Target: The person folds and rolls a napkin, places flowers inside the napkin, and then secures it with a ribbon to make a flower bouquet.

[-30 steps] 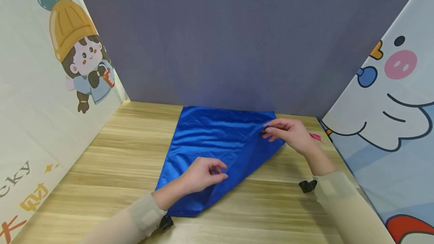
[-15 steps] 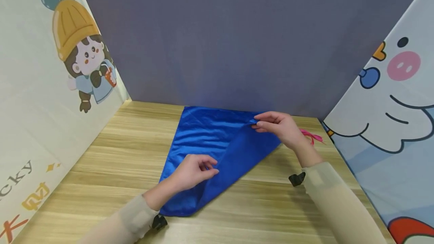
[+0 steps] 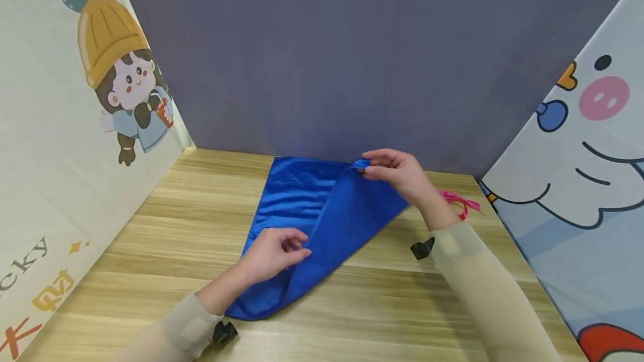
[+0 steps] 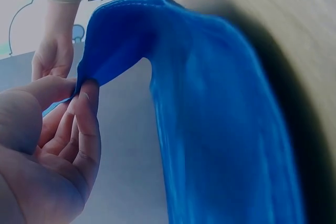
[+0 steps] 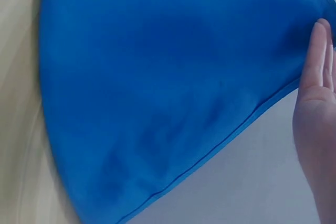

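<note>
A shiny blue cloth [image 3: 302, 189] lies on the table, its near right side lifted and turned over toward the left. My left hand [image 3: 276, 253] pinches its raised edge between thumb and fingertips, plain in the left wrist view, where the cloth [image 4: 220, 108] hangs in a long fold. Farther back, my right hand [image 3: 399, 175] pinches a corner of the cloth near the grey back wall. The right wrist view has the hand [image 5: 317, 108] at the right edge, fingertips at the stitched hem of the cloth [image 5: 168, 66].
A pink ribbon [image 3: 463, 204] lies on the wooden table [image 3: 392, 306] behind my right wrist. A grey panel [image 3: 322, 60] rises along the back edge. Printed panels stand on the left [image 3: 45, 155] and right [image 3: 593, 183].
Both hands have moved left with the cloth's edge, the right hand also farther back. More of the cloth is turned over, and more of the pink ribbon shows.
</note>
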Tool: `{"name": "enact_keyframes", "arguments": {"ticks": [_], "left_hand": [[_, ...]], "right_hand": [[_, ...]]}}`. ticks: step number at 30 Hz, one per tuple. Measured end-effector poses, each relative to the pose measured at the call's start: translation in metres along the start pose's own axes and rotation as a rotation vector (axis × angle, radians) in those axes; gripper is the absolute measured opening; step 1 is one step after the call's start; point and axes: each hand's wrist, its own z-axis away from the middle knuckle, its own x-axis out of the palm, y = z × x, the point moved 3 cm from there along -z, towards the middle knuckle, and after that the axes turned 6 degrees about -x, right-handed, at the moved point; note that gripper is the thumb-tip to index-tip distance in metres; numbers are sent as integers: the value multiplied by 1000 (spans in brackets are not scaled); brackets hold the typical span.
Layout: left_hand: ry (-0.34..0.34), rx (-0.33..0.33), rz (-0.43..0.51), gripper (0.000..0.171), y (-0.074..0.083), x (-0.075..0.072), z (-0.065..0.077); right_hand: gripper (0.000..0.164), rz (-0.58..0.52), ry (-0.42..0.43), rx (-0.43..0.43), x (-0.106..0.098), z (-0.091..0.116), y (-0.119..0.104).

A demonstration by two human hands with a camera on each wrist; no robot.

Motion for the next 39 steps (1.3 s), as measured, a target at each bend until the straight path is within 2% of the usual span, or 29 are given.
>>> {"name": "enact_keyframes", "arguments": {"ticks": [7, 14, 21, 27, 39], "left_hand": [[26, -32, 21, 22, -5, -14, 5], [56, -52, 29, 24, -10, -22, 9], [111, -136, 48, 26, -15, -36, 14], [187, -200, 37, 24, -21, -52, 17], [247, -286, -8, 29, -38, -76, 10]], "right_hand": [[41, -14, 2, -9, 10, -23, -3], [43, -48, -15, -55, 23, -48, -11], [44, -46, -15, -96, 41, -75, -22], [44, -44, 1, -106, 58, -99, -24], [41, -70, 39, -104, 80, -136, -15]]}}
